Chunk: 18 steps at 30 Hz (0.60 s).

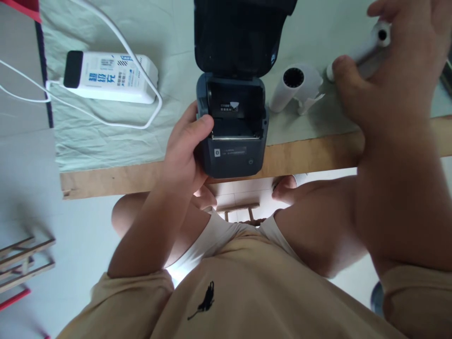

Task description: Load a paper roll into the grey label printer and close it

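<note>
A dark grey label printer (231,127) stands at the table's front edge with its lid (240,33) flipped up and its paper bay empty. My left hand (185,148) grips the printer's left side, thumb on the top rim. My right hand (391,70) hovers at the right with fingers spread, holding nothing, its thumb close to a white paper roll (291,87) that lies on its side. A second, thinner white roll (370,42) lies behind the hand, partly hidden by the fingers.
A white power bank (111,77) with a white cable (106,120) lies at the left on the pale green cloth (106,146). The wooden table edge (318,155) runs across the front. Wooden frames (24,261) sit on the floor at lower left.
</note>
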Each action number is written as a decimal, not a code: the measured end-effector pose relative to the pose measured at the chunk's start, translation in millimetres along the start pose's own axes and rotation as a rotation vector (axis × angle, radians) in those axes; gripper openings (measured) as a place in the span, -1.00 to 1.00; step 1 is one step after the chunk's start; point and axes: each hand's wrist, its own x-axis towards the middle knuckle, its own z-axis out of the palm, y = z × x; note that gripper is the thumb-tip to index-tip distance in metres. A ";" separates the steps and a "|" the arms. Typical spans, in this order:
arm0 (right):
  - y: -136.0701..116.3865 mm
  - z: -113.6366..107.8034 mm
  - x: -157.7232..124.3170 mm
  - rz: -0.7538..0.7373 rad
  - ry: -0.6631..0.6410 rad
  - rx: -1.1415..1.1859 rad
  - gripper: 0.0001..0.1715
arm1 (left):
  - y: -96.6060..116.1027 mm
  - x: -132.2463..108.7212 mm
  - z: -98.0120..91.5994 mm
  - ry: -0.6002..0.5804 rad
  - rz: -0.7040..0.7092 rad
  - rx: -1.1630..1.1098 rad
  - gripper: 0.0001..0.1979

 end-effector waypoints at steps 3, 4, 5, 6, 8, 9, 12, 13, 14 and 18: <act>3.8 -6.2 -0.4 0.066 -0.039 -0.062 -0.28 | -0.9 0.9 -2.0 -0.011 0.001 0.025 -0.78; 6.2 -6.2 -0.2 0.061 -0.052 -0.050 -0.31 | -1.1 1.3 -2.5 -0.016 0.002 0.020 -0.77; 8.6 -5.3 0.2 0.043 -0.059 -0.036 -0.33 | -1.3 1.6 -2.9 -0.019 0.000 0.011 -0.77; 10.5 -4.0 0.7 0.026 -0.053 -0.026 -0.34 | -1.4 1.8 -3.0 -0.017 -0.001 0.002 -0.77; 12.3 -1.5 2.0 0.016 -0.007 -0.023 -0.36 | -1.4 2.0 -2.5 -0.015 -0.003 -0.011 -0.78; 12.0 -0.7 2.8 0.026 0.019 -0.030 -0.35 | -1.4 1.9 -2.1 -0.012 0.001 -0.015 -0.79; 9.1 -1.2 4.7 0.059 0.008 -0.039 -0.27 | -1.0 1.4 -0.9 -0.006 0.012 -0.023 -0.80; 8.7 -2.0 5.0 0.070 -0.007 -0.044 -0.28 | -0.8 1.2 -0.6 -0.003 0.014 -0.025 -0.79; 9.2 -2.7 5.1 0.078 -0.011 -0.043 -0.28 | -0.7 1.1 -0.5 0.000 0.013 -0.026 -0.78; 20.5 -0.9 2.0 -0.028 0.076 0.121 -0.23 | -0.5 1.2 -0.7 -0.009 0.002 -0.022 -0.79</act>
